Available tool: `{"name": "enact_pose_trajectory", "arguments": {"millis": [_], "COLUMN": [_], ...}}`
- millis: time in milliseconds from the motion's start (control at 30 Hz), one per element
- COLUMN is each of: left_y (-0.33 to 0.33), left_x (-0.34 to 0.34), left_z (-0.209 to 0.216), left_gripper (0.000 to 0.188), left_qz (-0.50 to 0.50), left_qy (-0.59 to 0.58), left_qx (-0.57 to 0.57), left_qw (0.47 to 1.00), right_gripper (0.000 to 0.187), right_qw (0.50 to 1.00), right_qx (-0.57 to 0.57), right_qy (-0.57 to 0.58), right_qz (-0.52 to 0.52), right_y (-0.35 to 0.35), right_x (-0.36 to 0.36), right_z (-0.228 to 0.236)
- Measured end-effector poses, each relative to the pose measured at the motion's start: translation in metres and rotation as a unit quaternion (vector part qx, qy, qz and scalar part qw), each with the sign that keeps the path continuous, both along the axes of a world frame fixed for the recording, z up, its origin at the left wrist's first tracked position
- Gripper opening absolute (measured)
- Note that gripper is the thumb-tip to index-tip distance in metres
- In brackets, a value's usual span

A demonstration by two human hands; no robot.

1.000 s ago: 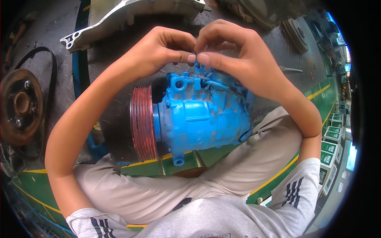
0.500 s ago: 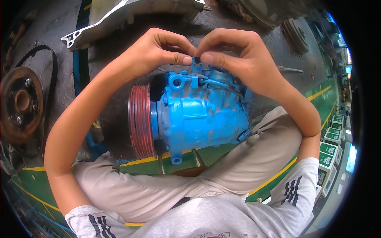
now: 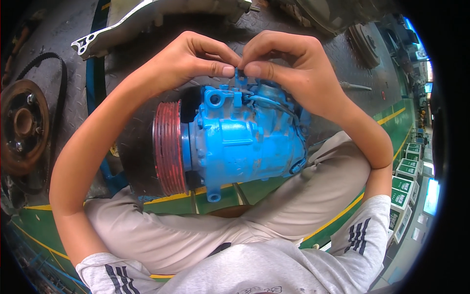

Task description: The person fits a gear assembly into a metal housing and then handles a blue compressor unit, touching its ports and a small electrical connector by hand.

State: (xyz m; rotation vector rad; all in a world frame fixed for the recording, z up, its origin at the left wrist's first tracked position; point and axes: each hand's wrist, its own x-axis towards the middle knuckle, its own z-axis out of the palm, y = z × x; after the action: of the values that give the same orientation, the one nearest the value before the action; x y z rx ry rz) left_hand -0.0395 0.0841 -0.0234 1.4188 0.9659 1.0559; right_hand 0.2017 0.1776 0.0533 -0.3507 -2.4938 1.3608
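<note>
A blue-painted air-conditioning compressor [image 3: 232, 139] lies on its side in front of me, its red ribbed pulley [image 3: 168, 148] toward the left. At its far upper side, a small upright blue bracket [image 3: 239, 78] sticks up between my hands. My left hand [image 3: 200, 59] closes thumb and forefinger in a pinch at the bracket's tip. Right beside it, my right hand [image 3: 289, 63] pinches too, fingertips almost meeting the left ones. Whatever small piece is between the fingertips is mostly hidden. A thin cable [image 3: 276, 107] runs along the compressor's upper right side.
A toothed belt [image 3: 63, 93] and a rusty pulley wheel [image 3: 23, 122] are at the left. A cast metal housing [image 3: 132, 22] lies at the far side of the dark metal tabletop [image 3: 342, 59]. A thin rod [image 3: 356, 86] rests to the right. Green-and-white boxes [image 3: 401, 188] line the right.
Both hands keep their pinch at the bracket and have risen very slightly. The whole scene has shifted a little left in view. The dark bit between the fingertips shows less.
</note>
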Motion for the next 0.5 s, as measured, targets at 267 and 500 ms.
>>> {"name": "enact_pose_trajectory", "arguments": {"millis": [267,500], "left_y": [0.000,0.000], "left_x": [0.000,-0.001], "left_z": [-0.002,0.006], "left_gripper": [0.029,0.030], "left_qz": [0.000,-0.015], "left_qy": [0.027,0.051], "left_qx": [-0.003,0.005], "left_qw": [1.000,0.999], "right_gripper": [0.028,0.031], "right_qw": [0.999,0.988], "right_qx": [-0.010,0.131], "right_qy": [0.041,0.032], "right_qz": [0.010,0.079], "right_y": [0.004,0.010], "right_x": [0.003,0.008], "right_z": [0.002,0.013]}}
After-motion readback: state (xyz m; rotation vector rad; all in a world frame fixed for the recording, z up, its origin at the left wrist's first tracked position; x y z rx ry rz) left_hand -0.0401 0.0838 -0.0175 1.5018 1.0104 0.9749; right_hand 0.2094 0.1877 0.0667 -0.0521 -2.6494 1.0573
